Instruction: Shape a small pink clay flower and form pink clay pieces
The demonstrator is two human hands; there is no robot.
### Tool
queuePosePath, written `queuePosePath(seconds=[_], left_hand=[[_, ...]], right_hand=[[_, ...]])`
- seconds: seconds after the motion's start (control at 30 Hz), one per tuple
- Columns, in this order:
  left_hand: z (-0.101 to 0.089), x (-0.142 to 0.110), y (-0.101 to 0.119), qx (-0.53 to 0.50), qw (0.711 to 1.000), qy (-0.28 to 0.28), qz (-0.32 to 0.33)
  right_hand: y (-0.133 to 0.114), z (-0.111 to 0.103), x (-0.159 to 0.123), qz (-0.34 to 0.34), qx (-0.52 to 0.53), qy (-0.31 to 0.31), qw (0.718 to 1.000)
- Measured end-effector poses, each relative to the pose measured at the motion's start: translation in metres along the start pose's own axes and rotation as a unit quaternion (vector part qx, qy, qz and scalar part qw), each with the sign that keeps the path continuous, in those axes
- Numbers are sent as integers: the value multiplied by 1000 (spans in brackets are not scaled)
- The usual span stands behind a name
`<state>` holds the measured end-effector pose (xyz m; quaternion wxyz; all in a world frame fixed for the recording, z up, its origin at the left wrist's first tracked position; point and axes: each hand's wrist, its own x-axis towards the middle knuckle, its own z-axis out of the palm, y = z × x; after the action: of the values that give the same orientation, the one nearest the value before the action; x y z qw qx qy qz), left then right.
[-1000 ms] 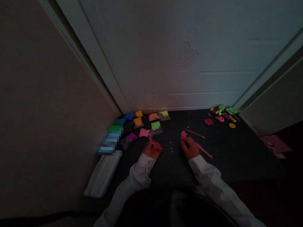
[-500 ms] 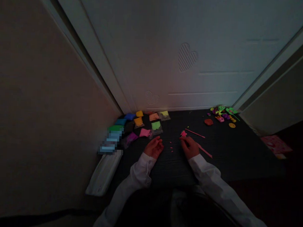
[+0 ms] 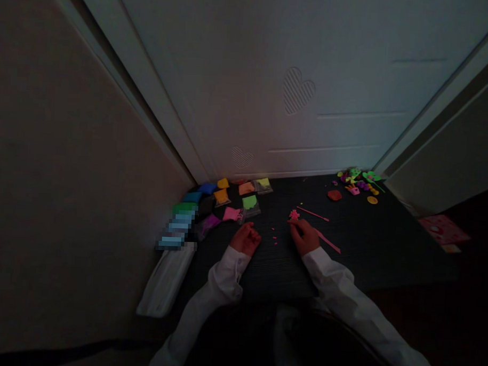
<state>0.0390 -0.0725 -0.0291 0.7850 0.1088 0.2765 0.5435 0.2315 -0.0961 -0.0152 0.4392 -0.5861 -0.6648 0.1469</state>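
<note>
Fingertips of the right hand (image 3: pixel 305 238) come together at the lower edge of a small, bright pink, many-pointed piece (image 3: pixel 294 214), right of centre in the frame; whether they pinch it or only touch it, I cannot tell. Just beside it, 1 thin pink stick (image 3: pixel 313 213) slants down to the right, and 1 flat pink strip (image 3: pixel 329 242) juts out past the same hand. Across to the left hand (image 3: pixel 246 238), just left of lower centre: fingers loosely curled, and whether they hold anything, I cannot tell. Between these 2, 3 tiny pink bits (image 3: pixel 274 238) lie on the dark, wood-grained table (image 3: pixel 377 257).

Further out now! Left of centre, a pink packet (image 3: pixel 230 213) sits near the left fingers, a light green packet (image 3: pixel 250 202) above it. Right of centre, a flat reddish-brown disc (image 3: pixel 334 195); beyond, a multicoloured heap of small shapes (image 3: pixel 354 181). Lower left, a flat white pouch (image 3: pixel 166 281).
</note>
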Motion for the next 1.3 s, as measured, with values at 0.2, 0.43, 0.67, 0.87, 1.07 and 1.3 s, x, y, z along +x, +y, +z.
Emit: queuePosePath(seconds=[0.2,0.43,0.67,0.87,1.07,1.3], left_hand=[[2,-1,0,-13,1000,-7,-5],[-1,1,-1,-10,1000,-6,0],[-2,2,-1,2,1000,10,-8],[0,0,0,0,1000,-6,-11],[2,0,1,1,1000,-9,-12],[0,-1,1,9,1000,0,-1]], right_hand=[[0,0,1,-3,-14,-5,1000],[4,1,0,-18,-47,-18,999],[-5,8,6,-82,-111,-103,985],[-8,14,14,-116,-146,-149,971],[-7,16,15,-109,-152,-147,971],[-4,14,14,-70,-91,-101,988]])
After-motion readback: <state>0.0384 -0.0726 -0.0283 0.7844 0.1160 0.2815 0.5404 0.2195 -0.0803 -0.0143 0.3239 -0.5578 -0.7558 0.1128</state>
